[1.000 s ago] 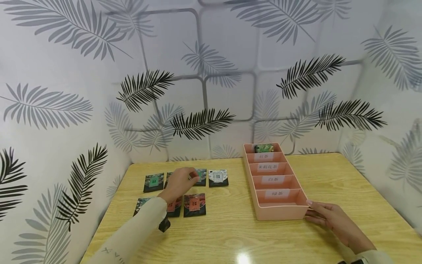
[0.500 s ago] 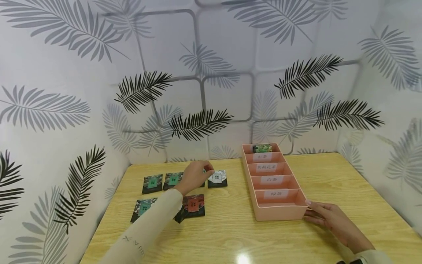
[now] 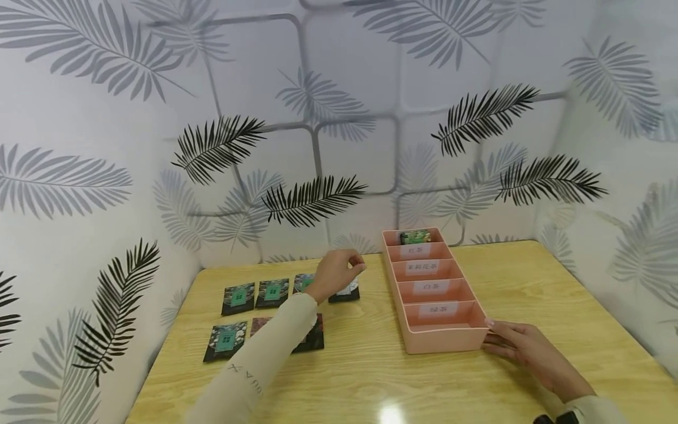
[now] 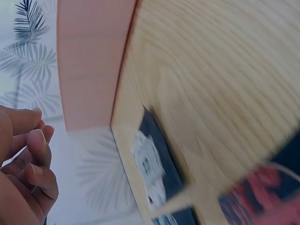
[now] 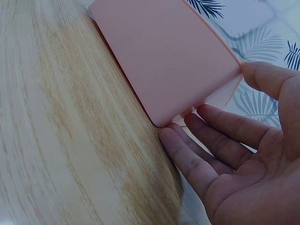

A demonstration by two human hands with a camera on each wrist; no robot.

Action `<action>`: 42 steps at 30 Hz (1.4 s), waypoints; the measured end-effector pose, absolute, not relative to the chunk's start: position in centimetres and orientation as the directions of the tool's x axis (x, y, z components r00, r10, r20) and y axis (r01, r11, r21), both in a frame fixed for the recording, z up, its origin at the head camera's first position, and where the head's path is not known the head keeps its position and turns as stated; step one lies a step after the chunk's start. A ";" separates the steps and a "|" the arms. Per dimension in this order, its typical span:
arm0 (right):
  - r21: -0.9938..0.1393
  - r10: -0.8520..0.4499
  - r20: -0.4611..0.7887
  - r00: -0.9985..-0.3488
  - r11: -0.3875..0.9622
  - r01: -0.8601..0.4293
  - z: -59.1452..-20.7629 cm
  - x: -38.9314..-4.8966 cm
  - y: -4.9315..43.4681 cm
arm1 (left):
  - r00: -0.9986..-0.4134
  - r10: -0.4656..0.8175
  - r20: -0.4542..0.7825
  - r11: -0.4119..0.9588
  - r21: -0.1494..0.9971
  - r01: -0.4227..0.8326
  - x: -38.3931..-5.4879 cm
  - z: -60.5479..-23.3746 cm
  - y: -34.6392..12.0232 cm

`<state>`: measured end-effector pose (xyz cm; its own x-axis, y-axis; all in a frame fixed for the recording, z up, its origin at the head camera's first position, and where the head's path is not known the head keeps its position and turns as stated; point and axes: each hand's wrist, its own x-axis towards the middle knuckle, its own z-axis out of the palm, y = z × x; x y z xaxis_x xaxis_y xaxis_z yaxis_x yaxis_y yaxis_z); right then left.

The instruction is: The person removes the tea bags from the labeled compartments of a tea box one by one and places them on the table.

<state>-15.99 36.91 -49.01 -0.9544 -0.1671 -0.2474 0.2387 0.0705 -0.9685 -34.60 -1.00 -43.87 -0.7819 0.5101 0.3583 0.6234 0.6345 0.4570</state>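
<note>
The left hand (image 3: 336, 272) is raised just above the white-faced tea packet (image 3: 345, 290), on the side of the pink divided tray (image 3: 442, 337) where the packets lie. Its fingers (image 4: 38, 145) are curled together; the left wrist view shows a thin pale edge between them, but whether the grip is pinching a packet or is clenched on nothing cannot be told. The right hand (image 3: 521, 347) lies with fingers straight against the near corner of the tray, steadying it rather than clasping it. The white-faced packet rests flat on the table (image 3: 371, 377), the closest of the dark packets (image 3: 238, 296) to the tray. Judged by appearance, it is a light, thin foil sachet, pliable and somewhat slick, unlikely to break but liable to crease or slip. A pinch at one edge or corner, thumb above and fingertip beneath, looks the soundest hold, since it lies flush with the surface.
</note>
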 end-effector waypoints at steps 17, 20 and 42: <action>-0.973 -0.153 -0.229 -0.961 0.007 0.231 -49.7 -16.1 37.3 | -0.790 0.507 0.344 0.597 0.521 0.610 -36.6 -43.5 6.6; -0.972 -0.142 -0.235 -0.962 0.008 0.236 -49.7 -16.1 37.4 | -0.792 0.498 0.354 0.591 0.530 0.608 -37.1 -43.3 7.5; -0.971 -0.123 -0.233 -0.965 -0.020 0.238 -49.7 -15.8 37.8 | -0.826 0.444 0.347 0.635 0.528 0.563 -40.0 -44.3 10.9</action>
<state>-15.82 37.75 -49.67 -0.9645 -0.1235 -0.2334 0.2375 -0.0196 -0.9712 -39.99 10.87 -44.33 -0.8260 0.4444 0.3466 0.5634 0.6352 0.5283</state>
